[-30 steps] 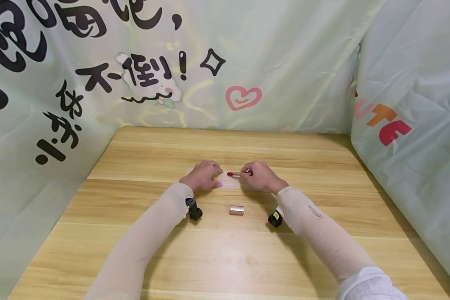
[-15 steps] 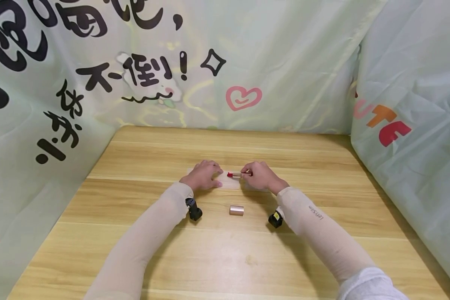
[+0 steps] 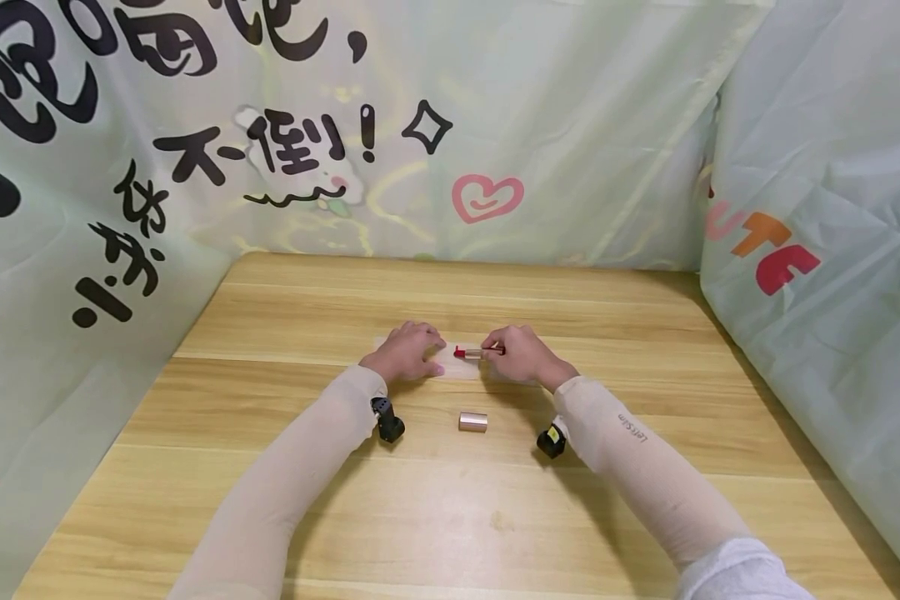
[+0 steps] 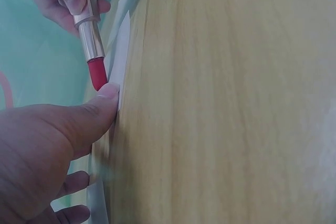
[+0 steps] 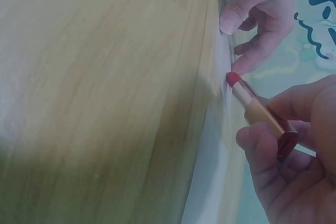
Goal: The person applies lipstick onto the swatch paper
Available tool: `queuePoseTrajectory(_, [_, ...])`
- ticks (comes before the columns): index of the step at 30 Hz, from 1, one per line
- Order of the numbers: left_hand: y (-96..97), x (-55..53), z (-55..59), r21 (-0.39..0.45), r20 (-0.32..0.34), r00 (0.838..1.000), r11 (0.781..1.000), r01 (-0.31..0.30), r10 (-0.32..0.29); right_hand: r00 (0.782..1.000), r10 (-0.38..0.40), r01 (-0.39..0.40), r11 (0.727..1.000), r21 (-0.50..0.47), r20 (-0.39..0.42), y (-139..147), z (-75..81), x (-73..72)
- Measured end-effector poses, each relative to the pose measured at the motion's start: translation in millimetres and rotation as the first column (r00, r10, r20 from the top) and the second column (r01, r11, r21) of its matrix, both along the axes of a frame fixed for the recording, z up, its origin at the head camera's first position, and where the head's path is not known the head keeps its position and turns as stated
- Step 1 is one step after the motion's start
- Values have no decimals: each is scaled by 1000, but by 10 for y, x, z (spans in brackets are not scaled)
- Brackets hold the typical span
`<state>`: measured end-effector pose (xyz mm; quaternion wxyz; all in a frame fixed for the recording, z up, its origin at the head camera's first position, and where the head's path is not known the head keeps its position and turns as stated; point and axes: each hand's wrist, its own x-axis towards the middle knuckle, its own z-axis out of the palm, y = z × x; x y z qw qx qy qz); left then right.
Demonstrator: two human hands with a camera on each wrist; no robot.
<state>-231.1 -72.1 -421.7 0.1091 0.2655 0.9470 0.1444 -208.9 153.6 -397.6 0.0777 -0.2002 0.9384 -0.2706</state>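
My right hand [image 3: 522, 354] pinches a lipstick [image 5: 257, 109] with a gold-coloured body and a red bullet. The bullet points left, its tip down at the white paper [image 3: 461, 369]. A short red mark [image 3: 457, 348] shows right at the tip. On the paper's left part rests my left hand [image 3: 402, 350], thumb and fingers spread apart, its thumb close to the bullet in the left wrist view. Nearer the wearer, the rose-gold lipstick cap [image 3: 473, 422] lies on its side; its open end shows in the right wrist view.
The wooden table [image 3: 450, 517] spreads around both hands. Fabric curtains [image 3: 585, 133] with printed lettering and a heart stand along its back and sides. A small black wrist camera hangs from each sleeve. More white paper [image 5: 207, 177] lies beneath the right hand.
The lipstick tip has moved slightly toward the wearer, and a short red stroke has appeared behind it on the paper. The left hand and the cap have stayed put.
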Motion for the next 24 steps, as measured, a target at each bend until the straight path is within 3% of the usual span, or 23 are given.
queuePoseTrajectory(24, [-1,-18,-16,-4,10,1000,1000,-10,10,1000,9,-9,1000,17,-16,1,2,19])
